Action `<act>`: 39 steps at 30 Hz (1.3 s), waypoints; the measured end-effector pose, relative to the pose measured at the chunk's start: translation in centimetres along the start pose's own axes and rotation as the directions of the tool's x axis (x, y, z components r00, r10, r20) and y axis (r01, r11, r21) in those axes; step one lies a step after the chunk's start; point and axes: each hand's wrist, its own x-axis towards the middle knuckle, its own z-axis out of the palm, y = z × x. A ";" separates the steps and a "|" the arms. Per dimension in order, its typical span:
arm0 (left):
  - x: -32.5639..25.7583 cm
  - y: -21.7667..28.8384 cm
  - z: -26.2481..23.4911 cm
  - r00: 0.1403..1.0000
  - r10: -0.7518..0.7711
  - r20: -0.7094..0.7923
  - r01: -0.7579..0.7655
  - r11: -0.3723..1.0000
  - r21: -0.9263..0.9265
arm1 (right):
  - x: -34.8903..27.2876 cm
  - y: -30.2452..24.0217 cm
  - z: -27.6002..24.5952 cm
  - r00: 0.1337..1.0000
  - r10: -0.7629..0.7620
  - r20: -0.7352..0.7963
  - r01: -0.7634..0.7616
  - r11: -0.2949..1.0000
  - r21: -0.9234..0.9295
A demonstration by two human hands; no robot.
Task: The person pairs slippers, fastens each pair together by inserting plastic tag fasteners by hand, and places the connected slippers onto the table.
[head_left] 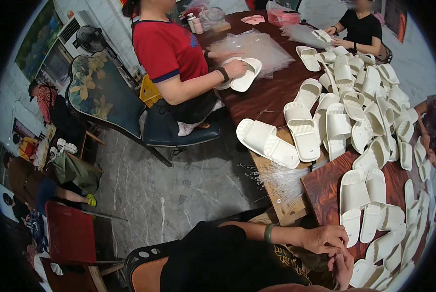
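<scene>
Our left hand (327, 238) and right hand (343, 266) meet, fingers bent, whether grasping anything we cannot tell, beside white slippers (354, 195) presumably heaped for easy reach.

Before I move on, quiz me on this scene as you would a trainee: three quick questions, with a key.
1. True or false: the wearer's left hand and right hand are close together.

2. Which things lie on the glossy wooden table nearest these hands?
a) black boots
b) white slippers
c) blue gloves

3. What colour is the shirt of the co-worker beside the flower-patterned chair?

Key:
1. True; the fingers meet, though I cannot tell whether they hold anything.
2. b
3. Red, with dark trim at the sleeve.
</scene>
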 end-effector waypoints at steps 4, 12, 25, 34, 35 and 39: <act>-1.1 0.4 0.7 1.000 -0.021 0.019 0.021 0.999 -0.035 | -1.5 2.6 -2.6 0.974 0.130 0.184 -0.165 0.968 0.189; 0.7 -1.5 -2.3 0.992 -0.124 -0.017 0.123 0.944 0.307 | -2.5 2.5 -2.0 0.896 0.050 -0.442 -0.125 0.982 -0.142; 3.4 -3.3 -1.7 0.955 -0.295 0.015 0.270 0.891 0.366 | -5.1 0.6 -4.1 0.775 -0.434 -0.458 0.123 0.816 -0.565; 5.8 -9.1 -7.3 0.844 -0.492 -0.212 0.510 0.618 0.598 | -1.2 3.5 -6.2 0.703 -0.528 -0.476 0.208 0.793 -0.573; 5.6 -9.2 -7.1 0.774 -0.593 -0.222 0.612 0.611 0.503 | -1.1 3.5 -6.3 0.712 -0.523 -0.469 0.212 0.797 -0.566; 5.3 -9.0 -6.0 0.822 -0.510 -0.253 0.564 0.668 0.486 | -0.7 2.7 -6.2 0.752 -0.482 -0.449 0.192 0.812 -0.551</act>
